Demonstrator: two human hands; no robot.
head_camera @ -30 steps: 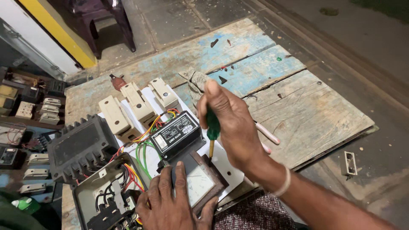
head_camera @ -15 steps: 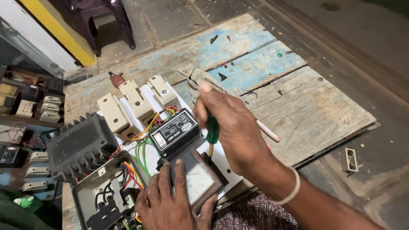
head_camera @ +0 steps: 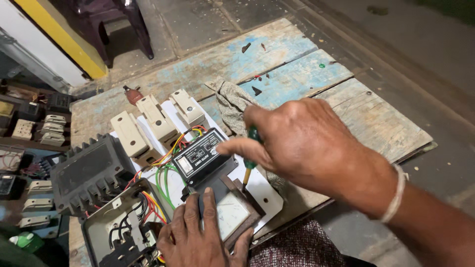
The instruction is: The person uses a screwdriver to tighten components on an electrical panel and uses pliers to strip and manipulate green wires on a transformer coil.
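Note:
My right hand [head_camera: 302, 143] grips a green-handled screwdriver [head_camera: 250, 163], tip down at the upper edge of a square panel meter [head_camera: 232, 213] with a white face and brown frame. My left hand [head_camera: 200, 237] lies flat on the meter's left side, holding it on the white board [head_camera: 262, 193]. Just behind the meter sits a black rectangular unit [head_camera: 204, 155] with a white label. Red, yellow and green wires [head_camera: 163, 178] run from it toward an open grey switch box [head_camera: 123, 232].
Three cream fuse carriers [head_camera: 156, 118] stand along the white board's far side. A black finned cover [head_camera: 89, 173] lies left. A grey cloth [head_camera: 232, 101] sits on the worn blue-painted wooden planks [head_camera: 297, 69]. More electrical parts [head_camera: 34, 128] are stacked at far left.
My right hand has shifted lower and forward with the screwdriver, index finger now stretched toward the black unit. The left hand has stayed on the meter.

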